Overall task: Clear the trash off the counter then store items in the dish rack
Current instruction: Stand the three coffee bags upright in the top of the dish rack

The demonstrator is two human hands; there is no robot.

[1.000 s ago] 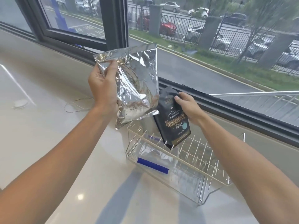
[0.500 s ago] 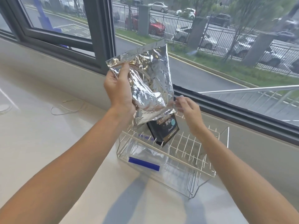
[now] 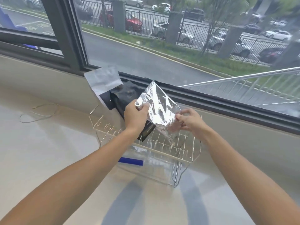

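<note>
1. While you look down through the head camera, your left hand (image 3: 135, 116) pinches the upper left edge of the silver foil bag (image 3: 159, 109), and your right hand (image 3: 189, 120) grips its lower right corner; both are closed on the bag, which hangs tilted over the dish rack (image 3: 191, 160), its lowest corner down among the wires.

2. Behind your left hand, the black pouch (image 3: 125, 98) leans in the rack toward the window frame (image 3: 211, 101); its lower end sits between the tines, though the wrist hides part of it; a grey-white packet (image 3: 103, 80) stands behind it against the sill.

3. Judging by this, you are in the storing step, with the foil bag as the item in hand; whether the trash is fully cleared I cannot tell, since a loop of thin string (image 3: 39, 112) lies on the counter (image 3: 48, 151) to the left, well apart from the rack.

4. Your next move calls for lowering the bag until its bottom edge slides between two rows of tines just beside the pouch; keep it upright, then loosen both grips; foil is slippery and limp, so it may slump sideways.
</note>
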